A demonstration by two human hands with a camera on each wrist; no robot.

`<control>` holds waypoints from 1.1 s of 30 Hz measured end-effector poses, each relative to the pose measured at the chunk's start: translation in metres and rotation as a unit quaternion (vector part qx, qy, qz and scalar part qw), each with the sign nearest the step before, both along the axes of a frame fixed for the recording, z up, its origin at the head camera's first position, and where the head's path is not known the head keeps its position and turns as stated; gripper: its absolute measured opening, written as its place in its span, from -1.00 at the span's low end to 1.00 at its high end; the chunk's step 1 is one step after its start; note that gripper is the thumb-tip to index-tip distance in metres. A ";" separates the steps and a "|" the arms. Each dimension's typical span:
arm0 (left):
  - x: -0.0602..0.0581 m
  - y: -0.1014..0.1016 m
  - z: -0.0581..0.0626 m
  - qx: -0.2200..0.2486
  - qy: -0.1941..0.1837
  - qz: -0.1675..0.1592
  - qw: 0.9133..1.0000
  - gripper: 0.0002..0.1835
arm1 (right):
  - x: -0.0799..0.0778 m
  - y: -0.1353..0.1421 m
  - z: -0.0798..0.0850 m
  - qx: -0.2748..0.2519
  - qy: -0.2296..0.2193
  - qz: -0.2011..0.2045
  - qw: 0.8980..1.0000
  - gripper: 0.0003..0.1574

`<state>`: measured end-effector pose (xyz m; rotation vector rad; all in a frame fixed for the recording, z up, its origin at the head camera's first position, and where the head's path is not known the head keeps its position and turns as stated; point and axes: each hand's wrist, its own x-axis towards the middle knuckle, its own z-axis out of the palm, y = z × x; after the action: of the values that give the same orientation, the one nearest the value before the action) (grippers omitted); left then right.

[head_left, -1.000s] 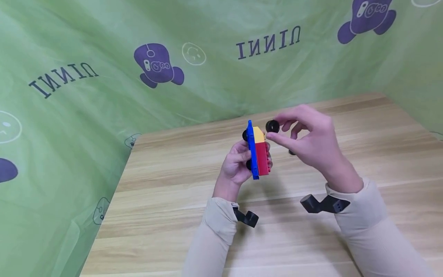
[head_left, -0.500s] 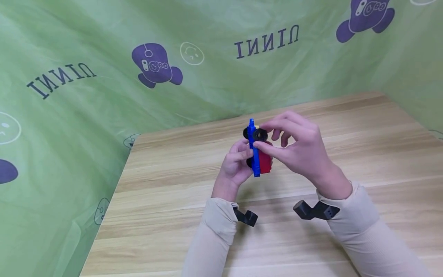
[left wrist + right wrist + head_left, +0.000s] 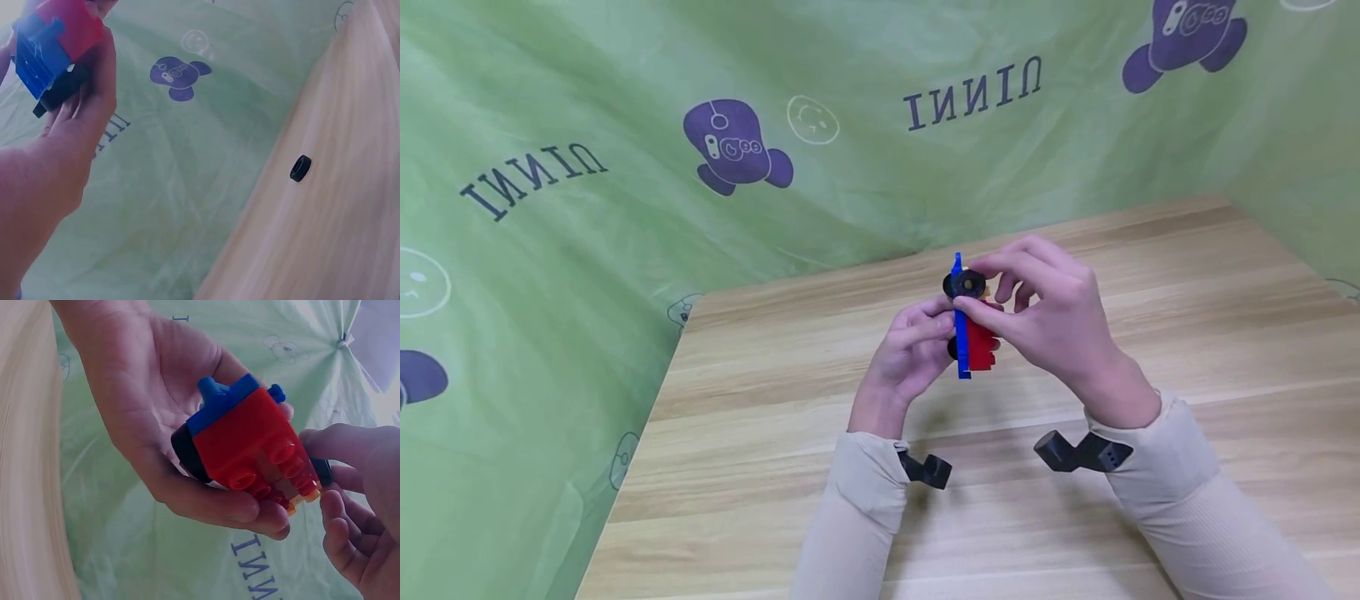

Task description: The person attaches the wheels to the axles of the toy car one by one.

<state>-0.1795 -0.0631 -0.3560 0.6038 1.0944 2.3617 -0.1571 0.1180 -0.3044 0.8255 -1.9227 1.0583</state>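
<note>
In the head view my left hand (image 3: 910, 350) holds a toy block car up over the table, its fingers round one long side. The car has a blue base (image 3: 962, 350), a red studded block (image 3: 980, 346) and a yellow block, mostly hidden. Thumb and fingertips of my right hand (image 3: 1060, 304) pinch a black wheel (image 3: 970, 284) right at the side of the base, by the yellow end. Another fitted black wheel (image 3: 187, 450) shows on the opposite side in the right wrist view, where a bare blue stub (image 3: 276, 394) sticks out on the wheel's side.
One loose black wheel (image 3: 300, 168) lies on the wooden table (image 3: 350, 206) in the left wrist view. A green printed cloth (image 3: 865, 183) hangs behind the table and along its left. Both wrists wear black camera mounts (image 3: 1082, 452).
My right hand has moved left with the wheel, from beside the yellow block to the base's side. The car has shifted slightly right and turned a little in my left hand.
</note>
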 end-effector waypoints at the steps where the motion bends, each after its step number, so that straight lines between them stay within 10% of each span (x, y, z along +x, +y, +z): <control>1: 0.001 0.000 0.001 -0.006 -0.003 0.005 1.000 -0.64 | 0.000 0.000 0.000 0.003 0.000 -0.003 1.000 -0.60; 33: 0.009 0.010 0.015 -0.132 -0.008 0.143 0.981 -0.50 | 0.002 0.000 0.001 0.027 0.027 -0.022 0.999 -0.64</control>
<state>-0.1701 -0.0526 -0.3412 0.3492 1.5443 2.3888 -0.1547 0.1181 -0.3033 0.8297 -1.9234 0.9515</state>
